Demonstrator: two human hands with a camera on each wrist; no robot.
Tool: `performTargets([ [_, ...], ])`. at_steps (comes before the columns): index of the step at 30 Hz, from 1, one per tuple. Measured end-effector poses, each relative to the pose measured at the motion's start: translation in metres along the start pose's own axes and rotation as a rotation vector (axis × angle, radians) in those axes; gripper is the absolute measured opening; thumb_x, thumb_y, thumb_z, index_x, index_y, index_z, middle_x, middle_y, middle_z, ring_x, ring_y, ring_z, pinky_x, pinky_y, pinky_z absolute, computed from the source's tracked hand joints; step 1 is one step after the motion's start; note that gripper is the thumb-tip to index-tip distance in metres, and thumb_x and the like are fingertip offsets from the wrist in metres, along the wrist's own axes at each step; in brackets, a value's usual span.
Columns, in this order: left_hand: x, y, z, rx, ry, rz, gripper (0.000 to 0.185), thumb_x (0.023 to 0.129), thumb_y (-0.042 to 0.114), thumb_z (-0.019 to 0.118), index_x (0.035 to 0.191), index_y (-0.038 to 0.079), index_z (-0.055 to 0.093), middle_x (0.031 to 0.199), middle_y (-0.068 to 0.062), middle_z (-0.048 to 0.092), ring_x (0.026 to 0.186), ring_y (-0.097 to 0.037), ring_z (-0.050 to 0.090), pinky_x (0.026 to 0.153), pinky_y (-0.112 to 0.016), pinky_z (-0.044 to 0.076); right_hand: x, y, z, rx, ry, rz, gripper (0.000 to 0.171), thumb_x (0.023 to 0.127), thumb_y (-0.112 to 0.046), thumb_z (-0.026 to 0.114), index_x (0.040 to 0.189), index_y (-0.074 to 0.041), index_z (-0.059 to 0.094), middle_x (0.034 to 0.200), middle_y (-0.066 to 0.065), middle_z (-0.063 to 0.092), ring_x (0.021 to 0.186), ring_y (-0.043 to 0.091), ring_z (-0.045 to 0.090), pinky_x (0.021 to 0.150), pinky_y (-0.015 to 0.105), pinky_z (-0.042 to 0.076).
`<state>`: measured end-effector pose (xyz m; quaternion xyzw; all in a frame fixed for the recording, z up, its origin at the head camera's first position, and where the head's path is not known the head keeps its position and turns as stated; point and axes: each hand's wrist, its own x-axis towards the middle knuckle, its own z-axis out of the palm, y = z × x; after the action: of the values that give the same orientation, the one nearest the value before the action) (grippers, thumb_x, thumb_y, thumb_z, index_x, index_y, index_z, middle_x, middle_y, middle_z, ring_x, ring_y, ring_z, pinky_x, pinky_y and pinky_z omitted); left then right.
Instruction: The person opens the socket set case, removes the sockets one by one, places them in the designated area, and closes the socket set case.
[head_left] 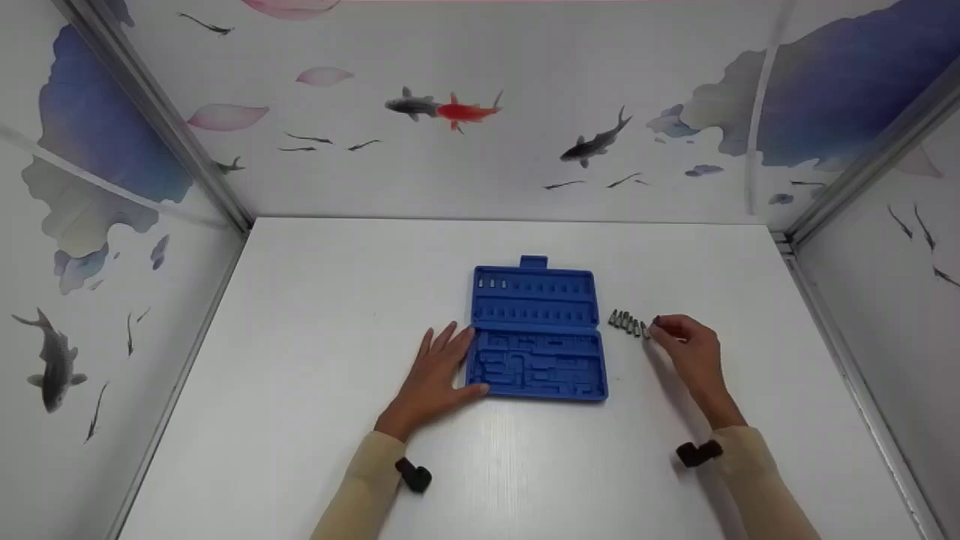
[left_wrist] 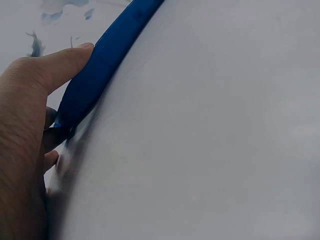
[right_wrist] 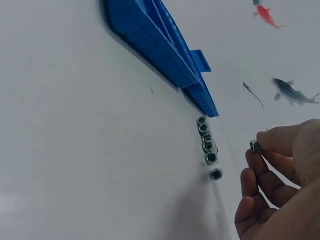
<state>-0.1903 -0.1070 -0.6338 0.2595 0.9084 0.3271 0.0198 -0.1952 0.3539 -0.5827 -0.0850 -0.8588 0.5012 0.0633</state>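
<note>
Socket [right_wrist: 255, 146] pinched at the fingertips of the right hand [head_left: 688, 346], lifted just clear of the table [head_left: 315, 315] — thumb and forefinger closed on it, the other fingers curled loosely beneath in the right wrist view. It sits just to the right of the row of sockets [head_left: 627, 322], which lies on the white table a little way right of the blue tray [head_left: 536, 334]. In the right wrist view that row [right_wrist: 206, 140] runs as a tight line of small metal pieces, with one more socket lying slightly apart at the near end.

Over on the other side, the left hand [head_left: 439, 371] lies flat, fingers straight and spread, resting against the tray's left edge with the thumb along its near corner. The left wrist view shows that thumb pressed against the tray's blue rim [left_wrist: 100, 65]; nothing is gripped there.

The tray lies open and flat at the middle of the table, tab at the far edge, a few small silver pieces seated in its far-left slots. Painted fish cover the walls around.
</note>
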Motion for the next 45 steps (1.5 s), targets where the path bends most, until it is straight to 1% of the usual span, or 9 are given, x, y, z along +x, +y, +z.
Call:
performTargets([
  [3, 0.0, 0.0, 0.0, 0.003, -0.001, -0.003, 0.107, 0.097, 0.073, 0.066, 0.175, 0.01, 0.029, 0.179, -0.005, 0.033, 0.171, -0.028, 0.015, 0.138, -0.053, -0.004, -0.002, 0.007, -0.004, -0.055, 0.04, 0.009, 0.029, 0.106, -0.022, 0.077, 0.125, -0.001, 0.079, 0.125, 0.018, 0.078, 0.102, 0.005, 0.065, 0.081, 0.014, 0.052],
  [6, -0.001, -0.001, 0.0, 0.013, -0.004, -0.005, 0.107, 0.097, 0.074, 0.065, 0.176, 0.011, 0.028, 0.18, -0.004, 0.032, 0.171, -0.027, 0.015, 0.138, -0.052, -0.004, -0.004, 0.011, -0.005, -0.121, 0.056, 0.018, 0.027, 0.105, -0.021, 0.077, 0.124, -0.001, 0.08, 0.121, 0.018, 0.078, 0.1, 0.011, 0.065, 0.078, 0.013, 0.05],
  [9, -0.001, -0.002, 0.0, 0.016, -0.003, -0.004, 0.107, 0.097, 0.074, 0.065, 0.176, 0.011, 0.028, 0.18, -0.004, 0.032, 0.171, -0.028, 0.015, 0.138, -0.052, -0.004, -0.005, 0.012, -0.004, -0.161, 0.06, 0.02, 0.026, 0.106, -0.02, 0.076, 0.123, -0.001, 0.08, 0.118, 0.019, 0.078, 0.1, 0.018, 0.065, 0.076, 0.013, 0.049],
  [14, 0.0, -0.002, 0.0, 0.004, 0.007, 0.014, 0.106, 0.098, 0.073, 0.065, 0.175, 0.009, 0.03, 0.179, -0.006, 0.034, 0.17, -0.031, 0.017, 0.138, -0.055, -0.003, -0.006, 0.013, 0.002, -0.167, 0.086, 0.025, 0.024, 0.106, -0.018, 0.074, 0.122, -0.001, 0.08, 0.116, 0.018, 0.078, 0.101, 0.024, 0.065, 0.079, 0.017, 0.049],
  [21, -0.001, -0.001, 0.001, -0.008, -0.002, 0.01, 0.107, 0.097, 0.074, 0.066, 0.175, 0.01, 0.029, 0.18, -0.005, 0.033, 0.17, -0.029, 0.015, 0.138, -0.054, -0.004, -0.007, 0.014, 0.015, -0.205, 0.135, 0.044, 0.025, 0.107, -0.017, 0.068, 0.121, 0.0, 0.079, 0.113, 0.018, 0.077, 0.101, 0.029, 0.066, 0.086, 0.034, 0.051],
  [24, -0.001, -0.001, 0.001, -0.002, -0.005, 0.008, 0.107, 0.098, 0.073, 0.066, 0.175, 0.01, 0.029, 0.18, -0.005, 0.032, 0.17, -0.029, 0.015, 0.138, -0.054, -0.004, -0.008, 0.014, 0.02, -0.212, 0.146, 0.062, 0.026, 0.108, -0.019, 0.066, 0.121, 0.0, 0.078, 0.113, 0.018, 0.076, 0.102, 0.03, 0.065, 0.088, 0.039, 0.051],
  [31, -0.001, -0.001, 0.0, -0.005, -0.007, -0.005, 0.106, 0.097, 0.071, 0.068, 0.176, 0.012, 0.028, 0.18, -0.003, 0.031, 0.171, -0.028, 0.015, 0.138, -0.052, -0.005, -0.007, 0.013, 0.027, -0.226, 0.196, 0.047, 0.024, 0.107, -0.018, 0.068, 0.118, 0.0, 0.079, 0.109, 0.017, 0.075, 0.1, 0.032, 0.065, 0.088, 0.041, 0.05],
  [39, -0.001, 0.0, -0.001, 0.007, -0.007, -0.002, 0.105, 0.098, 0.071, 0.067, 0.176, 0.012, 0.028, 0.18, -0.003, 0.031, 0.171, -0.027, 0.015, 0.138, -0.052, -0.004, -0.005, 0.014, 0.033, -0.267, 0.224, 0.022, 0.021, 0.105, -0.013, 0.07, 0.115, 0.003, 0.079, 0.105, 0.019, 0.075, 0.098, 0.033, 0.064, 0.086, 0.044, 0.048],
  [45, -0.001, 0.001, -0.001, 0.003, 0.005, 0.01, 0.105, 0.098, 0.071, 0.067, 0.175, 0.011, 0.03, 0.179, -0.004, 0.033, 0.17, -0.029, 0.016, 0.138, -0.054, -0.003, -0.003, 0.015, 0.035, -0.271, 0.224, 0.001, 0.021, 0.105, -0.013, 0.069, 0.115, 0.003, 0.079, 0.104, 0.019, 0.074, 0.097, 0.034, 0.063, 0.085, 0.044, 0.046],
])
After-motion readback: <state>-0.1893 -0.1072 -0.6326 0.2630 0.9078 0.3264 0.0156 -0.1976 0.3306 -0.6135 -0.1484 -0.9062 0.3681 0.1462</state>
